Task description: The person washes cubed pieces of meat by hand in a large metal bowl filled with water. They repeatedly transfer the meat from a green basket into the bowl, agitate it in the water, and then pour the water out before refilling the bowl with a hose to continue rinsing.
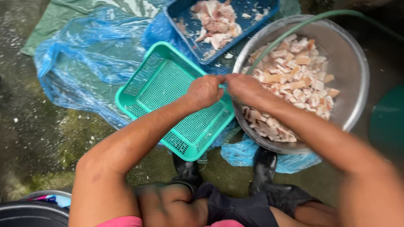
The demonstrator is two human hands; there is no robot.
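Observation:
My left hand (205,90) is closed over the right rim of an empty teal mesh basket (168,84). My right hand (242,86) meets it there, closed on the near-left rim of a large metal bowl (353,63) full of cut pale meat pieces (294,80). The two hands touch where basket and bowl meet. A green hose (294,29) arcs across the bowl and ends by my hands.
A blue tray (252,17) with more meat scraps sits behind the basket. Blue plastic sheeting (84,54) lies on the wet concrete floor at left. My black boots (265,168) stand below the bowl. A dark green round object (389,122) is at the right edge.

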